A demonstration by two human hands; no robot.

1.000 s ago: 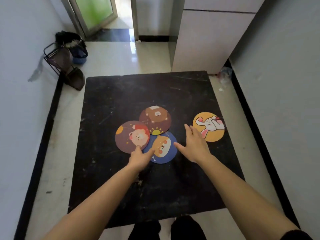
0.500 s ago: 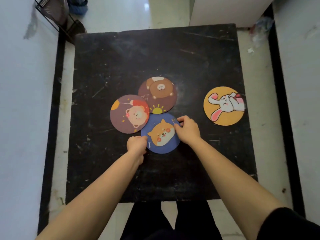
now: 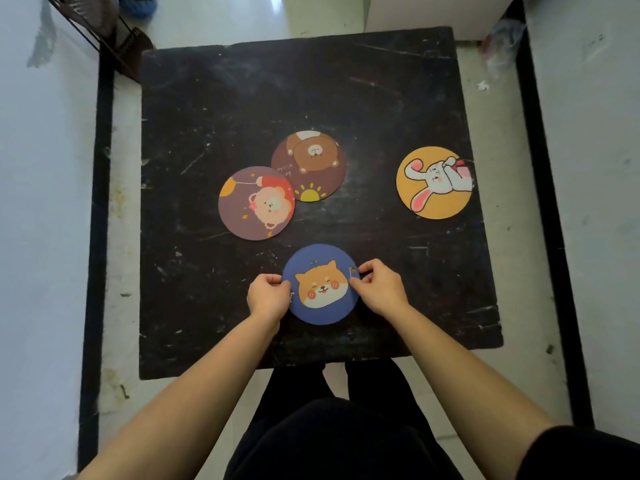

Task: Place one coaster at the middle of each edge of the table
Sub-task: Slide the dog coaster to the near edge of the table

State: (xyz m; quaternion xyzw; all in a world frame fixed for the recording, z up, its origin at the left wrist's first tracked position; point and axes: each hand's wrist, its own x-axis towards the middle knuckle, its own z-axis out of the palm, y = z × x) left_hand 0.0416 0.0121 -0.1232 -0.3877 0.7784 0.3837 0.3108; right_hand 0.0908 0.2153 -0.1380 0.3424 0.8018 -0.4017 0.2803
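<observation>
A blue coaster with an orange dog face (image 3: 321, 285) lies near the middle of the near edge of the black square table (image 3: 242, 98). My left hand (image 3: 268, 296) pinches its left rim and my right hand (image 3: 379, 289) pinches its right rim. A yellow rabbit coaster (image 3: 434, 182) sits at the middle of the right edge. A brown bear coaster (image 3: 309, 166) lies near the table's centre, and a purple lion coaster (image 3: 256, 203) overlaps its lower left rim.
A dark wire rack (image 3: 104, 32) stands on the floor off the far left corner. A white cabinet (image 3: 433, 12) is behind the table's far right. Crumpled plastic (image 3: 498, 39) lies on the floor at the far right. My legs are under the near edge.
Both hands closed on the blue dog coaster and drew it toward me, out from under the other two coasters to the near edge. The camera tilted further down.
</observation>
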